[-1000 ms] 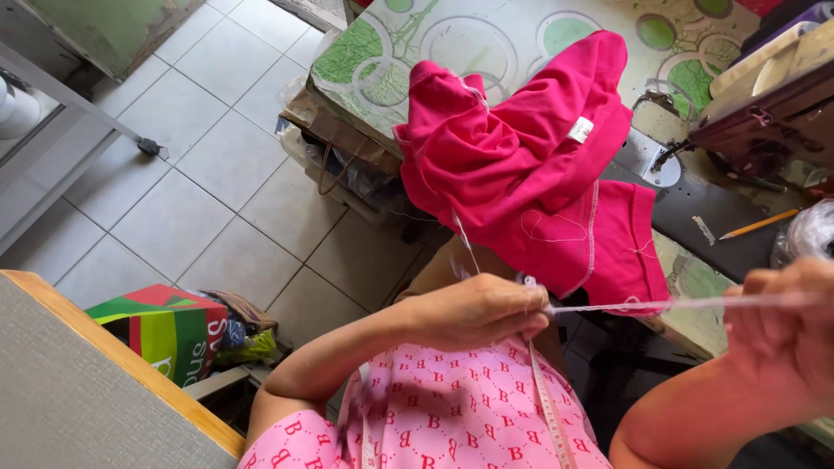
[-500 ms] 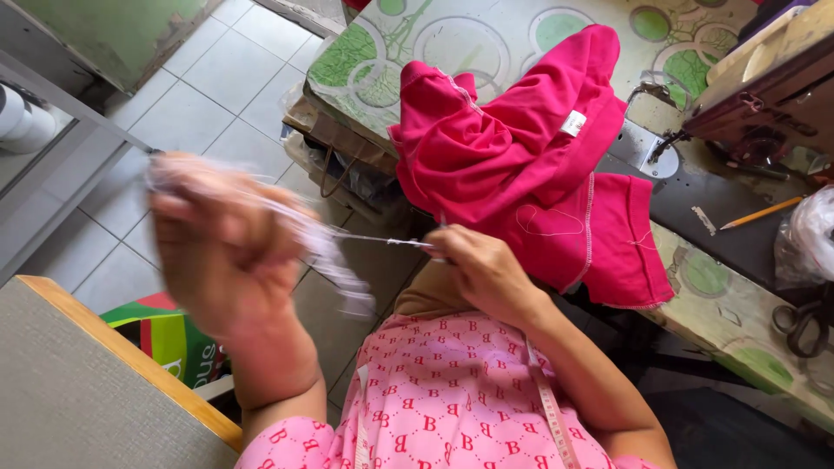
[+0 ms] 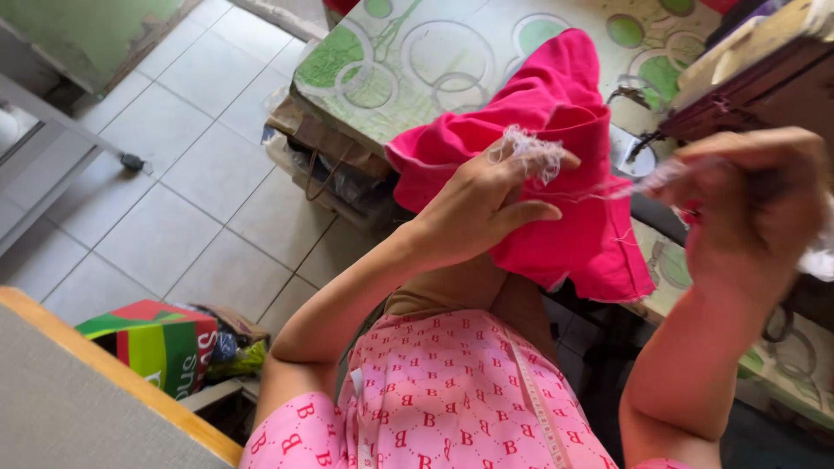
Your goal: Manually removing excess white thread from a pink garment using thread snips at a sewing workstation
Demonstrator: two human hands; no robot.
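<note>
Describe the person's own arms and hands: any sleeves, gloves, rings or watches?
Both forearms are bare, with no sleeves in view. The left hand shows no gloves or rings, and its wrist has no watch. The right hand is motion-blurred, so jewellery there cannot be told.

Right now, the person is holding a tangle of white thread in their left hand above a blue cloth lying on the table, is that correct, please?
Not quite: the cloth is bright pink, not blue, as the head view shows. The rest holds: the left hand pinches a tangle of white thread above that cloth on the table.
</note>
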